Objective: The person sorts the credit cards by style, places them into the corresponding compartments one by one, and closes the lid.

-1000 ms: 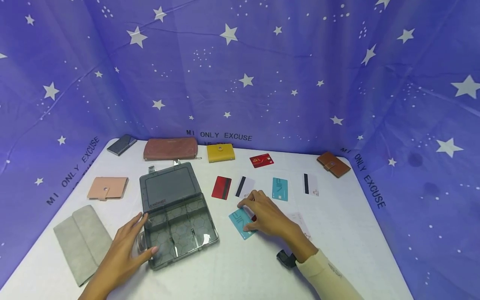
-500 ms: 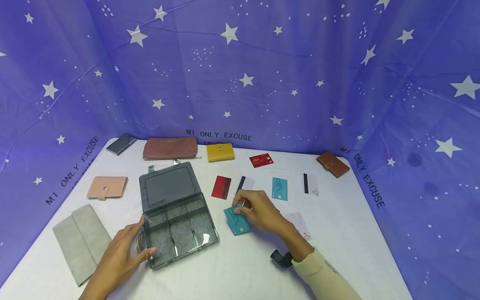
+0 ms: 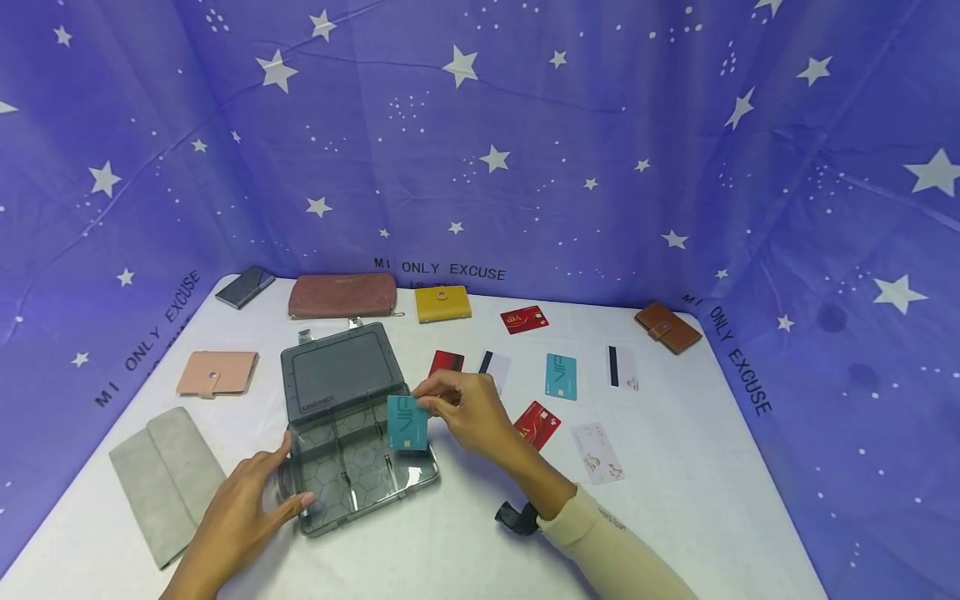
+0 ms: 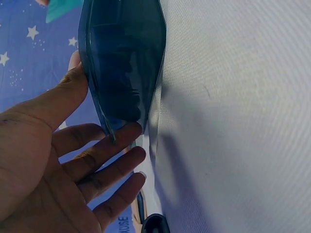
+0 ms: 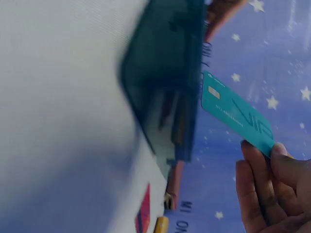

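The right hand [image 3: 471, 410] pinches a teal card [image 3: 407, 423] by one corner over the right side of the grey box [image 3: 363, 468]; the left hand [image 3: 243, 500], fingers loosely spread, touches its left side.

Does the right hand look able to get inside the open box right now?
Most likely yes: the right hand holds the teal card above the box, whose lid is folded back, and nothing appears to block the way in.

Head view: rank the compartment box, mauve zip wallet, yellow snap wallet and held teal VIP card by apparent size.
1. Compartment box
2. Mauve zip wallet
3. Teal VIP card and yellow snap wallet look alike; the card is nearer the camera.
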The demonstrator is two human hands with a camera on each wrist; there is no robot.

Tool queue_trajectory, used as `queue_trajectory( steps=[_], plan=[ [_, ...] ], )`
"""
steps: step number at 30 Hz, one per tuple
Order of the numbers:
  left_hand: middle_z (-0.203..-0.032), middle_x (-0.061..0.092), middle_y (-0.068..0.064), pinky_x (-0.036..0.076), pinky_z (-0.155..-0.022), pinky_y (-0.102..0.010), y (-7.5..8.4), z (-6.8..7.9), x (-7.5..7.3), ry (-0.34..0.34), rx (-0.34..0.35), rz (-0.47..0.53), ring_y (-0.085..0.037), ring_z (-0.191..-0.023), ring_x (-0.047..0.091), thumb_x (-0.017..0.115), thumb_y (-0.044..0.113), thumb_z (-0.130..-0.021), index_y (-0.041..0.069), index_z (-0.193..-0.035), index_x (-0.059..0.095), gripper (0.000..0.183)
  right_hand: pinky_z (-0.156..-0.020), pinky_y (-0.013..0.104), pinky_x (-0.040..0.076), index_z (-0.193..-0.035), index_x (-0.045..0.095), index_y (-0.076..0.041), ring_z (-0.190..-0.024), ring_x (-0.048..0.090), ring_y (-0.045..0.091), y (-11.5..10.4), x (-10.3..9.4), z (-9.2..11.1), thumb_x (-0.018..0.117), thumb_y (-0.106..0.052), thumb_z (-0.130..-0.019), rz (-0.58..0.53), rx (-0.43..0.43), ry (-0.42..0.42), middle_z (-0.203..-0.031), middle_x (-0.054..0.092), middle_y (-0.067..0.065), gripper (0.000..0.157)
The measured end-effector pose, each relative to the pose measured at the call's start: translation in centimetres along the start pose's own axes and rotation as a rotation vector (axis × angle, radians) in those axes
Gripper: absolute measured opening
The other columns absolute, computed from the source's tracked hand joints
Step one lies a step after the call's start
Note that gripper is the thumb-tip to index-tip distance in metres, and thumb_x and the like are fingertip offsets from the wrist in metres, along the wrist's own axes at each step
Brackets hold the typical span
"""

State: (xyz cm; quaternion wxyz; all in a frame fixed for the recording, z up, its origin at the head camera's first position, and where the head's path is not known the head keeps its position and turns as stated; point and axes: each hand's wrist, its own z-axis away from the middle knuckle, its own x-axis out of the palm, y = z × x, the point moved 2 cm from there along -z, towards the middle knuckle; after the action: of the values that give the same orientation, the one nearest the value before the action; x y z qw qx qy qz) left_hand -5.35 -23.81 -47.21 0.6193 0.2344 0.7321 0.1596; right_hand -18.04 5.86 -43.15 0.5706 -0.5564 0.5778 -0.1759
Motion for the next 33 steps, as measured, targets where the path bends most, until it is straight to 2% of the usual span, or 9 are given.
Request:
queue_trajectory(
  steps=[4,10,17,20,22,24,28,31,33],
  plan=[
    [-0.127,0.063,-0.021,0.043,-0.098,-0.062,0.1,-0.1,0.1,-0.019,-0.012,0.008,-0.041,-0.117,0.056,0.080,0.041,-0.081,-0.001,-0.148,0.043,0.087,-0.067,0.018,0.056,-0.095,0.077,-0.018,-0.072,0.069,0.004,0.3,1.3,0.1,0.075,-0.014,-0.087,0.163,-0.059,-0.044,-0.087,0.076,-0.008,0.009],
    [-0.127,0.062,-0.021,0.043,-0.098,-0.063,0.3,-0.2,0.0,-0.024,-0.014,0.005,-0.042,-0.117,0.056,0.080,0.041,-0.081,-0.001,-0.148,0.043,0.087,-0.071,0.019,0.049,-0.092,0.078,-0.026,-0.089,0.052,0.005,0.5,2.3,0.5,0.075,-0.024,-0.089,0.541,-0.152,-0.096,-0.094,0.068,-0.011,0.004],
    [-0.125,0.063,-0.021,0.044,-0.097,-0.063,0.2,-0.2,-0.1,-0.015,-0.009,-0.003,-0.042,-0.116,0.057,0.080,0.041,-0.081,-0.001,-0.148,0.043,0.087,-0.092,0.031,0.047,-0.106,0.079,-0.029,-0.113,0.044,0.016,1.1,2.9,0.7,0.070,-0.047,-0.091,0.765,-0.143,-0.246,-0.129,0.056,0.001,0.025],
    [-0.124,0.063,-0.021,0.044,-0.096,-0.062,0.1,-0.2,0.0,-0.010,-0.003,-0.003,-0.042,-0.115,0.057,0.081,0.040,-0.080,-0.001,-0.147,0.044,0.087,-0.098,0.037,0.045,-0.112,0.077,-0.029,-0.120,0.042,0.019,1.6,2.9,0.8,0.067,-0.052,-0.091,0.751,-0.116,-0.316,-0.140,0.052,0.006,0.033],
    [-0.124,0.063,-0.021,0.044,-0.096,-0.062,0.1,-0.2,0.0,-0.014,-0.003,-0.003,-0.041,-0.115,0.058,0.081,0.041,-0.081,-0.001,-0.147,0.044,0.087,-0.101,0.040,0.046,-0.112,0.077,-0.029,-0.123,0.043,0.020,1.9,2.8,0.6,0.066,-0.051,-0.092,0.684,-0.099,-0.309,-0.141,0.053,0.006,0.032],
    [-0.125,0.063,-0.022,0.044,-0.096,-0.062,0.1,-0.2,-0.1,-0.022,-0.008,-0.005,-0.041,-0.115,0.057,0.080,0.041,-0.081,-0.001,-0.148,0.043,0.087,-0.101,0.042,0.046,-0.108,0.077,-0.028,-0.122,0.045,0.019,2.3,2.3,0.1,0.068,-0.048,-0.091,0.574,-0.083,-0.253,-0.135,0.058,0.004,0.028],
    [-0.126,0.062,-0.023,0.044,-0.097,-0.062,0.1,-0.3,-0.1,-0.037,-0.018,-0.007,-0.042,-0.116,0.057,0.079,0.042,-0.082,0.000,-0.149,0.042,0.088,-0.090,0.037,0.047,-0.099,0.075,-0.022,-0.103,0.054,0.016,3.9,0.7,-1.9,0.077,-0.040,-0.087,0.388,-0.020,-0.070,-0.106,0.067,0.000,0.021],
    [-0.126,0.062,-0.023,0.044,-0.097,-0.063,0.1,-0.2,-0.1,-0.041,-0.022,-0.011,-0.042,-0.116,0.057,0.079,0.042,-0.082,0.000,-0.149,0.042,0.088,-0.083,0.034,0.045,-0.102,0.071,-0.017,-0.094,0.053,0.016,5.6,-0.4,-3.4,0.082,-0.037,-0.082,0.388,0.102,0.022,-0.097,0.065,0.002,0.031],
    [-0.126,0.062,-0.023,0.045,-0.097,-0.063,0.1,-0.2,-0.1,-0.040,-0.023,-0.012,-0.042,-0.116,0.057,0.080,0.042,-0.082,-0.001,-0.149,0.042,0.087,-0.082,0.033,0.044,-0.110,0.069,-0.016,-0.095,0.051,0.018,6.5,-0.9,-4.2,0.085,-0.038,-0.079,0.460,0.203,0.027,-0.099,0.062,0.004,0.041]
  ],
)
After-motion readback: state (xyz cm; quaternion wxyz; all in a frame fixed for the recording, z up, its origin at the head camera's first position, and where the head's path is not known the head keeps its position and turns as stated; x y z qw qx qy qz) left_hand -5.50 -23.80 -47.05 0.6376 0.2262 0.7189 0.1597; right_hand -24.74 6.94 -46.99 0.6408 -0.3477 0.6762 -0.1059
